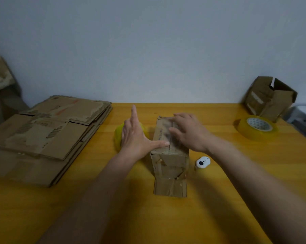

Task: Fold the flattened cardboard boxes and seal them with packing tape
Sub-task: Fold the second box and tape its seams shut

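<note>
both forearms enter from the near edge of the counter (219,199) and converge on a small folded cardboard box (169,155) standing at its middle. box long axis runs away from the camera; a near flap hangs down to the counter surface. left hand (136,136) lies flat-fingered against the box's left top edge, thumb stretched across to the centre seam, fingers straight and clasping nothing. right hand (189,132) rests on the top panel from the right, fingers spread and slightly bent, pressing the flaps rather than grasping; motion blur hides finer detail. box top appears closed, seam running lengthwise between the two hands. cardboard is worn, torn at the near end, with old tape remnants.

tape roll (257,127) lies well apart to the right, nearer the right hand. a second yellow roll (117,136) sits just behind the left hand, partly hidden. judgement: flaps held shut, sealing not yet done; next move requires tape along the seam. flattened stack (48,136) waits at left.
</note>
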A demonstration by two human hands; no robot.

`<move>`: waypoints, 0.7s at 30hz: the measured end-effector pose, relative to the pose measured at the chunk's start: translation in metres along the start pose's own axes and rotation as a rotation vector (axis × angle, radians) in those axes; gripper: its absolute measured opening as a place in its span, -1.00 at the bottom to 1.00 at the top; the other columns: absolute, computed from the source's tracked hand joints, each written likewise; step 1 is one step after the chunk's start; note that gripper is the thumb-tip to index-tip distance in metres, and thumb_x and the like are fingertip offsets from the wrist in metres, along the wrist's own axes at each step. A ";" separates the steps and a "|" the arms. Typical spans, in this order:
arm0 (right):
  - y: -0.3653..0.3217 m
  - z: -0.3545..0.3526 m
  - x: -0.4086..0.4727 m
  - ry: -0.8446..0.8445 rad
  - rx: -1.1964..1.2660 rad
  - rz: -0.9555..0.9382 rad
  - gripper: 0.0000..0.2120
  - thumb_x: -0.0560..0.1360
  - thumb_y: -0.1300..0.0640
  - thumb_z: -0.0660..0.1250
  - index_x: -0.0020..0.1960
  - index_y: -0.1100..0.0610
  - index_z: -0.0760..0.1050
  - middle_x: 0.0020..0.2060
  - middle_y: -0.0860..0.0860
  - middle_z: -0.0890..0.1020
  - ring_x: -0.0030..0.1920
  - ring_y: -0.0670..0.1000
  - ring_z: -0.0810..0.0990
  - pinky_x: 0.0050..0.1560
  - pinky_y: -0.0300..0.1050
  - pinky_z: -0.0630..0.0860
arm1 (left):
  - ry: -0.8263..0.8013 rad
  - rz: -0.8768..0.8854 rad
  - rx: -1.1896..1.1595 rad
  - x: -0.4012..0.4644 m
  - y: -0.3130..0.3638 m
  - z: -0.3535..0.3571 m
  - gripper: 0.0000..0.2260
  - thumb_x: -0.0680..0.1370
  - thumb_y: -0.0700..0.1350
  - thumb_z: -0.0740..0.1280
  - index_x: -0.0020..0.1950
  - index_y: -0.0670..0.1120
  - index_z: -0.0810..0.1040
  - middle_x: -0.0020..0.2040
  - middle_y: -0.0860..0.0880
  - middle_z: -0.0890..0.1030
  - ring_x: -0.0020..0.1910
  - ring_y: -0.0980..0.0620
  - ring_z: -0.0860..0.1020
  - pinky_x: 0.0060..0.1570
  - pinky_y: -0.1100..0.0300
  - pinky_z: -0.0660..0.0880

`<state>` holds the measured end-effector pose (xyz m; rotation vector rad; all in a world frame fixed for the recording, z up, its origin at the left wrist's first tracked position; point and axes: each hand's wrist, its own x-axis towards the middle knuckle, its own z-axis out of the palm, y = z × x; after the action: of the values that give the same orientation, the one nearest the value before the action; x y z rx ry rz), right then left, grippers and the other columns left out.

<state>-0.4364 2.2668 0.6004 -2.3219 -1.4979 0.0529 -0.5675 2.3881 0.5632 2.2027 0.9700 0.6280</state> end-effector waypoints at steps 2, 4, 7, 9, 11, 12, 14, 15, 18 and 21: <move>-0.011 0.008 -0.034 -0.107 0.016 -0.076 -0.42 0.49 -0.29 0.17 0.44 -0.10 0.28 0.50 -0.07 0.17 0.49 0.00 0.01 0.47 0.14 0.04 | 0.084 -0.015 -0.186 -0.006 -0.006 -0.012 0.28 0.16 0.18 0.62 0.54 0.17 -0.29 0.46 -0.07 0.25 0.42 -0.03 0.28 0.33 0.05 0.31; -0.012 0.016 -0.050 -0.217 -0.091 -0.085 -0.33 0.45 -0.30 0.24 0.49 -0.18 0.13 0.52 -0.13 0.06 0.51 -0.02 -0.10 0.48 0.23 -0.05 | 0.192 -0.039 -0.354 -0.012 -0.013 -0.026 0.17 0.26 0.08 0.61 0.56 0.15 -0.21 0.32 -0.05 0.41 0.32 0.02 0.39 0.19 0.13 0.35; -0.007 0.012 -0.051 -0.202 -0.205 -0.037 -0.31 0.51 -0.07 0.32 0.50 -0.22 0.02 0.53 -0.13 0.07 0.53 0.00 -0.07 0.49 0.24 -0.08 | 0.325 -0.049 -0.468 -0.025 -0.019 -0.048 0.04 0.37 -0.08 0.56 0.57 0.13 -0.14 0.13 -0.01 0.51 0.24 0.03 0.47 0.14 0.20 0.36; -0.007 0.007 -0.050 -0.206 -0.237 -0.031 -0.26 0.49 -0.08 0.34 0.52 -0.20 -0.02 0.53 -0.10 0.05 0.53 0.02 -0.07 0.51 0.18 -0.09 | 0.396 0.003 -0.477 -0.033 -0.018 -0.065 -0.01 0.40 -0.17 0.54 0.57 0.13 -0.11 0.05 0.01 0.55 0.16 0.06 0.53 0.12 0.24 0.41; -0.015 0.003 -0.048 -0.138 -0.206 -0.087 -0.16 0.44 -0.16 0.37 0.54 -0.15 -0.07 0.55 -0.06 0.00 0.53 0.03 -0.08 0.50 0.06 -0.08 | 0.440 0.076 -0.470 -0.038 -0.012 -0.084 -0.03 0.41 -0.23 0.52 0.57 0.14 -0.07 -0.02 0.03 0.57 0.06 0.09 0.57 0.05 0.30 0.46; -0.023 0.002 -0.047 -0.066 -0.132 -0.138 -0.12 0.42 -0.18 0.39 0.54 -0.13 -0.07 0.55 -0.05 0.01 0.53 0.00 -0.06 0.49 -0.02 -0.06 | 0.458 0.114 -0.473 -0.040 -0.008 -0.093 -0.03 0.40 -0.25 0.52 0.57 0.14 -0.05 -0.05 0.03 0.57 0.02 0.09 0.58 0.01 0.32 0.47; -0.048 0.000 -0.045 0.048 0.139 -0.221 -0.07 0.38 -0.14 0.45 0.55 -0.10 -0.06 0.53 -0.07 0.06 0.51 -0.08 0.02 0.46 -0.20 -0.01 | 0.483 0.176 -0.514 -0.045 0.006 -0.110 -0.02 0.39 -0.27 0.53 0.57 0.13 -0.03 -0.08 0.02 0.57 -0.05 0.11 0.59 -0.05 0.34 0.50; -0.061 0.000 -0.045 0.071 0.303 -0.226 -0.03 0.36 -0.11 0.49 0.54 -0.09 -0.07 0.52 -0.09 0.10 0.49 -0.11 0.06 0.44 -0.25 0.02 | 0.482 0.203 -0.569 -0.047 0.013 -0.117 -0.02 0.38 -0.28 0.53 0.57 0.12 -0.03 -0.08 0.01 0.57 -0.08 0.14 0.60 -0.09 0.36 0.51; -0.091 0.003 -0.047 0.243 0.672 -0.144 0.01 0.31 0.04 0.56 0.54 -0.08 -0.02 0.42 -0.18 0.23 0.39 -0.19 0.23 0.36 -0.27 0.23 | 0.415 0.256 -0.869 -0.058 0.035 -0.126 -0.05 0.40 -0.36 0.48 0.57 0.08 -0.03 -0.10 -0.02 0.61 -0.11 0.15 0.62 -0.05 0.29 0.54; -0.094 0.004 -0.052 0.580 0.923 0.000 -0.29 0.36 0.21 0.52 0.42 0.02 0.28 0.24 -0.15 0.45 0.22 -0.18 0.43 0.20 -0.34 0.38 | 0.321 0.254 -1.121 -0.067 0.049 -0.121 -0.12 0.45 -0.41 0.40 0.57 0.06 -0.02 -0.12 -0.03 0.66 -0.05 0.05 0.62 0.02 0.14 0.55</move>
<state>-0.5417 2.2556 0.6191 -1.4166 -0.8904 0.0505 -0.6631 2.3552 0.6694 1.2221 0.2929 1.2808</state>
